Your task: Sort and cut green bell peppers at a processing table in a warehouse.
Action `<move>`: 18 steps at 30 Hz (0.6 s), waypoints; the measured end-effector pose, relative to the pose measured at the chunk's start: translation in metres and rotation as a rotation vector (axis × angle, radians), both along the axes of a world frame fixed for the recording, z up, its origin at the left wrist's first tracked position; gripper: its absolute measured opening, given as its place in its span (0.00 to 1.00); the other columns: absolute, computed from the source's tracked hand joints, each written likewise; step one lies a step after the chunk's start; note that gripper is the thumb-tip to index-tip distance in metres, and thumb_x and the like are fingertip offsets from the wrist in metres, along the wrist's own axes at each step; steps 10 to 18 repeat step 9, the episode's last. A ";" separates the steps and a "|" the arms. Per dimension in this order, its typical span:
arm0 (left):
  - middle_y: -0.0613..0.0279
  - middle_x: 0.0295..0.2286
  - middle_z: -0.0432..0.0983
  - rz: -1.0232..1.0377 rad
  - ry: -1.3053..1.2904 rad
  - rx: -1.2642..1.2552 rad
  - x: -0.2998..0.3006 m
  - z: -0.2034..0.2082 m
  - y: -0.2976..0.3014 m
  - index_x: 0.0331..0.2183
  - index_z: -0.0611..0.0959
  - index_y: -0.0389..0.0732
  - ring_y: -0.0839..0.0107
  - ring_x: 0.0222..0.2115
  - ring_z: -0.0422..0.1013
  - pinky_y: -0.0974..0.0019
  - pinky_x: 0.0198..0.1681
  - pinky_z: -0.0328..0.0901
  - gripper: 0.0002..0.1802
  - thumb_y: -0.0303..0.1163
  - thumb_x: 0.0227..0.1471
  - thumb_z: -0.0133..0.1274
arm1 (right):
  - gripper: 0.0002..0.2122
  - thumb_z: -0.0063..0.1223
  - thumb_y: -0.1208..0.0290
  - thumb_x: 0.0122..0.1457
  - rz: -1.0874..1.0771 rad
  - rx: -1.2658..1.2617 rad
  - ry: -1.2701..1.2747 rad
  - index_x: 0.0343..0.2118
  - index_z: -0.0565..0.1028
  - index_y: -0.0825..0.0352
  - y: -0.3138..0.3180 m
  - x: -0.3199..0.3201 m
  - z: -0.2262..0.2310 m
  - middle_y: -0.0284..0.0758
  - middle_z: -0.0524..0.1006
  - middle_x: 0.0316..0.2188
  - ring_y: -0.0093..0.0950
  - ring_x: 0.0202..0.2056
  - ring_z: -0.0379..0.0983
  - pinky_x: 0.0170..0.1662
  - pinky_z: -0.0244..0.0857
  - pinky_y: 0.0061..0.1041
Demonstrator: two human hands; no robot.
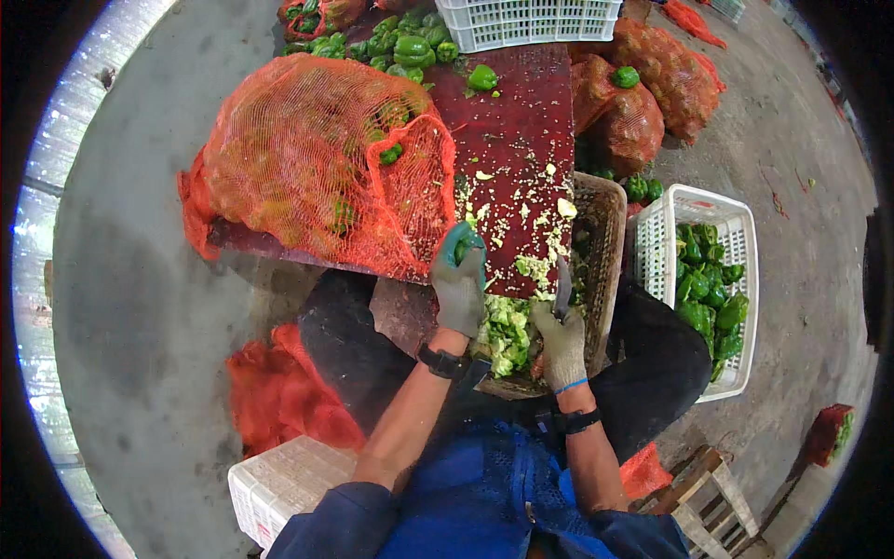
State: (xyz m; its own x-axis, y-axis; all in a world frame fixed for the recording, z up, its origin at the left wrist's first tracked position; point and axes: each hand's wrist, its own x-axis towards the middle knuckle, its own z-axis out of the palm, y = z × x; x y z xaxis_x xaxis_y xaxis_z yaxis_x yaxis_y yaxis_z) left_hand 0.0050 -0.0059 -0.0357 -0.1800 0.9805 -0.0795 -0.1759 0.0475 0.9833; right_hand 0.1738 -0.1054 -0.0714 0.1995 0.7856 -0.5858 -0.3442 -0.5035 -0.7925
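Note:
My left hand (pixel 458 291), in a pale glove with green-coated fingers, is curled round a green bell pepper (pixel 464 246) at the near edge of a dark red board (pixel 515 121). Most of that pepper is hidden by the fingers. My right hand (pixel 561 347), gloved too, grips a knife (pixel 562 287) whose dark blade points away from me. Pale seeds and trimmed bits (pixel 533 267) litter the board. Below it, between my knees, a heap of pepper cores and scraps (pixel 507 337) lies in a brown basket (pixel 605 265).
An orange mesh sack (pixel 289 158) of peppers lies open at the board's left. More green peppers (pixel 413 51) and a white crate (pixel 526 23) are at the far end. To my right stands a white crate (pixel 687 200) of green peppers, with full mesh sacks (pixel 619 112) beyond.

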 end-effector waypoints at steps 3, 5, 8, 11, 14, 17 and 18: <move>0.62 0.50 0.77 0.024 -0.250 -0.071 0.027 0.018 0.005 0.60 0.77 0.36 0.74 0.52 0.73 0.64 0.56 0.70 0.23 0.35 0.68 0.55 | 0.11 0.66 0.65 0.66 0.048 0.083 -0.123 0.41 0.78 0.66 0.006 0.001 -0.019 0.27 0.78 0.28 0.19 0.25 0.72 0.26 0.66 0.24; 0.65 0.46 0.77 -0.050 -0.171 -0.052 0.053 0.033 0.011 0.58 0.79 0.37 0.76 0.45 0.72 0.66 0.49 0.70 0.21 0.37 0.69 0.54 | 0.09 0.65 0.67 0.66 0.048 0.064 -0.067 0.42 0.78 0.66 0.006 0.000 -0.035 0.27 0.79 0.31 0.19 0.27 0.73 0.27 0.67 0.24; 0.65 0.43 0.79 -0.161 -0.147 -0.079 0.136 0.042 0.017 0.56 0.80 0.38 0.76 0.41 0.73 0.66 0.47 0.71 0.19 0.38 0.70 0.54 | 0.15 0.60 0.78 0.66 0.028 0.400 -0.074 0.55 0.74 0.70 -0.013 0.024 -0.134 0.34 0.81 0.45 0.31 0.40 0.79 0.43 0.75 0.26; 0.63 0.44 0.80 -0.209 -0.068 -0.071 0.156 0.047 0.017 0.56 0.80 0.37 0.73 0.43 0.75 0.64 0.50 0.71 0.19 0.37 0.70 0.53 | 0.15 0.60 0.78 0.66 0.039 0.406 -0.065 0.55 0.74 0.70 -0.009 0.021 -0.137 0.34 0.81 0.45 0.31 0.40 0.79 0.43 0.75 0.26; 0.63 0.44 0.80 -0.209 -0.068 -0.071 0.156 0.047 0.017 0.56 0.80 0.37 0.73 0.43 0.75 0.64 0.50 0.71 0.19 0.37 0.70 0.53 | 0.15 0.60 0.78 0.66 0.039 0.406 -0.065 0.55 0.74 0.70 -0.009 0.021 -0.137 0.34 0.81 0.45 0.31 0.40 0.79 0.43 0.75 0.26; 0.63 0.44 0.80 -0.209 -0.068 -0.071 0.156 0.047 0.017 0.56 0.80 0.37 0.73 0.43 0.75 0.64 0.50 0.71 0.19 0.37 0.70 0.53 | 0.15 0.60 0.78 0.66 0.039 0.406 -0.065 0.55 0.74 0.70 -0.009 0.021 -0.137 0.34 0.81 0.45 0.31 0.40 0.79 0.43 0.75 0.26; 0.63 0.44 0.80 -0.209 -0.068 -0.071 0.156 0.047 0.017 0.56 0.80 0.37 0.73 0.43 0.75 0.64 0.50 0.71 0.19 0.37 0.70 0.53 | 0.15 0.60 0.78 0.66 0.039 0.406 -0.065 0.55 0.74 0.70 -0.009 0.021 -0.137 0.34 0.81 0.45 0.31 0.40 0.79 0.43 0.75 0.26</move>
